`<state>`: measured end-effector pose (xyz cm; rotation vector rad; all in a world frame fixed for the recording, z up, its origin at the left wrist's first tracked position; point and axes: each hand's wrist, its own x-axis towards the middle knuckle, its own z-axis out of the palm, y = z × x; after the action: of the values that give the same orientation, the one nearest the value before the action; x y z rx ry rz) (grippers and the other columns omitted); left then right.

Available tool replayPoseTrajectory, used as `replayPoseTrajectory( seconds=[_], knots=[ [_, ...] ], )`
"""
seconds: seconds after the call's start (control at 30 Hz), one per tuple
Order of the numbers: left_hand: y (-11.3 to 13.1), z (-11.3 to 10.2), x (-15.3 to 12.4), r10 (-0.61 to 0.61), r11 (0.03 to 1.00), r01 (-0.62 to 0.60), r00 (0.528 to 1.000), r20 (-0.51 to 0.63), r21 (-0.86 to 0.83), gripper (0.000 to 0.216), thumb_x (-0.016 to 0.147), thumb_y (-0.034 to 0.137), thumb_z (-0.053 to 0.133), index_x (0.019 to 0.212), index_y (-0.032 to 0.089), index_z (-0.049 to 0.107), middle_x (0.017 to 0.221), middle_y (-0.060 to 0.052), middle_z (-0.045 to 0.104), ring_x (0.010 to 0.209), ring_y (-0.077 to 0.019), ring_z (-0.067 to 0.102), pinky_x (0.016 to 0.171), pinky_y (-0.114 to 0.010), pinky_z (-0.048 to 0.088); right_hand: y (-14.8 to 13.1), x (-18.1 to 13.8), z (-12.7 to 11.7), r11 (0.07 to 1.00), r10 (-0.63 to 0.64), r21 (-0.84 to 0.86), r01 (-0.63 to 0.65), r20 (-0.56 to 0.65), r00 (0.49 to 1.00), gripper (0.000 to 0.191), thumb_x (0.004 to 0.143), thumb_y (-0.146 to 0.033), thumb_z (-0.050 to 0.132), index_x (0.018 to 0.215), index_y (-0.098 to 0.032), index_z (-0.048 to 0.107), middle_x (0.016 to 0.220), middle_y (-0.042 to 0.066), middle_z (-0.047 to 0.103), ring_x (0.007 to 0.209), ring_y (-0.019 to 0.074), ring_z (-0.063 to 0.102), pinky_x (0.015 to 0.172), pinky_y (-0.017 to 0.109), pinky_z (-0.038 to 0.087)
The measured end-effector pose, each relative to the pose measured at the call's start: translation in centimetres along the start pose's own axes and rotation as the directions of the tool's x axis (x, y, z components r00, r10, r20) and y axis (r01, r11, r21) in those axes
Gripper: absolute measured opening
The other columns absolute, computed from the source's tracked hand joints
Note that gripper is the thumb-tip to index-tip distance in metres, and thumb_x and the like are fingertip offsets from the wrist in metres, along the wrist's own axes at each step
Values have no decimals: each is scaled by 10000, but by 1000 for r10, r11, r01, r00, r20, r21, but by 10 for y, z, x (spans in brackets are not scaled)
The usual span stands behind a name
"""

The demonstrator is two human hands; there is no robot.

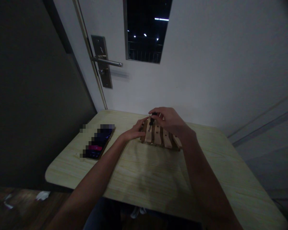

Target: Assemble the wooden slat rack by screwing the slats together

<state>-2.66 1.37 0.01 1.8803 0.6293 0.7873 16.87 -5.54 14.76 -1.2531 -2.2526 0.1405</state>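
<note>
A small wooden slatted piece (pixel 157 136) lies on the pale table, its light strips set side by side on a darker brown base with small dark holes in them. My left hand (pixel 135 130) grips its left end, thumb at the front and fingers towards the back. Above the leftmost strip, my right hand (pixel 170 120) is closed around a small screwdriver (pixel 152 119) with a black handle. The screwdriver's shaft points down at that strip; whether its tip sits in a screw is too small to tell. My right hand hides part of the strips on the right.
A phone (pixel 99 143) with a lit screen, partly pixelated, lies left on the table (pixel 139 172). Behind the table stands a white door (pixel 194 64) with a metal handle (pixel 109 61) and a dark window (pixel 146 32). White scraps (pixel 42 195) lie on the floor.
</note>
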Motion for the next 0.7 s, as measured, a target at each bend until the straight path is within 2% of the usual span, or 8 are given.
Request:
replayPoseTrajectory(
  seconds=[0.1,0.23,0.3,0.47,0.7],
  knots=[
    [2,1,-1,12,1000,-12,1000,7,-25,953,725,448,698,1518,272,197,1514,-129,265,1394,-370,294,1145,-579,285,2,-2,1,1000,-5,-20,5,-19,1000,338,915,-145,468,1174,-176,684,1076,93,722,923,190,643,853,339,482],
    [7,2,-2,-4,998,5,1000,17,-62,964,728,435,696,1525,267,179,1501,-138,288,1393,-379,297,1135,-594,294,2,-2,-3,1000,2,-3,-2,-7,1000,322,917,-151,474,1148,-189,696,1096,95,719,998,206,641,905,351,473],
    [8,2,-2,6,998,-4,1000,17,-69,950,734,437,697,1521,264,194,1515,-137,266,1404,-381,281,1146,-592,281,1,-1,-5,1000,6,13,-6,-5,1000,263,912,-173,510,1088,-194,704,1068,87,721,964,198,643,880,336,471],
    [6,2,-2,9,998,-9,1000,1,-67,918,743,419,703,1511,296,217,1528,-116,260,1407,-373,280,1158,-587,267,-1,0,-6,999,49,7,-50,27,998,114,889,-278,603,881,-178,657,802,42,682,725,155,591,690,287,436],
    [6,0,-2,-25,1000,24,1000,2,17,952,736,439,693,1520,237,193,1508,-139,276,1408,-366,273,1177,-572,231,-5,0,-4,993,114,-45,-113,0,994,276,861,-394,646,698,-184,570,668,19,617,632,142,536,610,281,379]
  ],
)
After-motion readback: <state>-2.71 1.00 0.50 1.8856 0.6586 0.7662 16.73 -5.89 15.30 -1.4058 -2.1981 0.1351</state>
